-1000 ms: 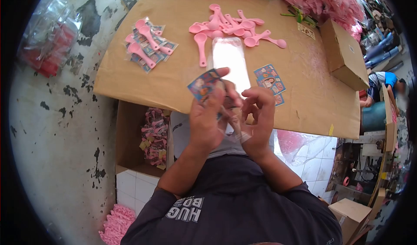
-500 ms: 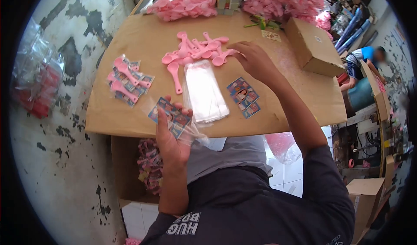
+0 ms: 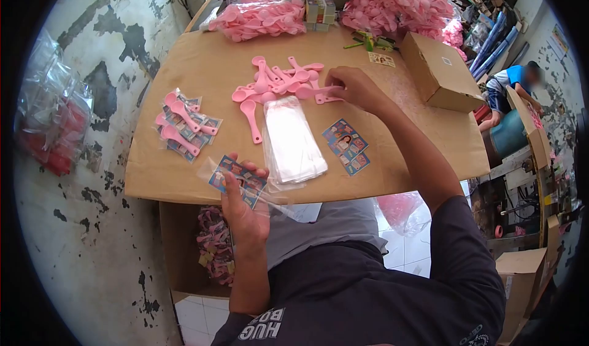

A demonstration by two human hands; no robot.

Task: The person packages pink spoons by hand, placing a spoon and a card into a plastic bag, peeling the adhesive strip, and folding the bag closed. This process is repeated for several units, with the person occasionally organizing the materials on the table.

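Observation:
My left hand [image 3: 246, 208] is closed around a clear plastic bag [image 3: 277, 208] with a blue printed card [image 3: 238, 180] in it, held just over the table's near edge. At the right side of a loose pile of pink plastic scoops [image 3: 283, 79], my right hand [image 3: 359, 89] pinches the handle of one pink scoop [image 3: 305, 92]. Between the hands lies a stack of clear plastic bags [image 3: 294, 140]. Several blue printed cards [image 3: 347, 144] rest to the right of that stack. On the left, pink scoops [image 3: 179, 138] lie with bagged cards in a small heap.
Large bags of pink scoops [image 3: 261, 19] stand along the table's far side, beside a stack of small cards [image 3: 320, 13]. A cardboard box [image 3: 438, 73] sits at the right. Green-handled scissors [image 3: 370, 41] lie near it. Another person [image 3: 512, 91] sits at far right.
My right fingers have closed on the scoop's handle, and that scoop has turned slightly. My left hand keeps its hold on the bagged card. The view has tilted a little.

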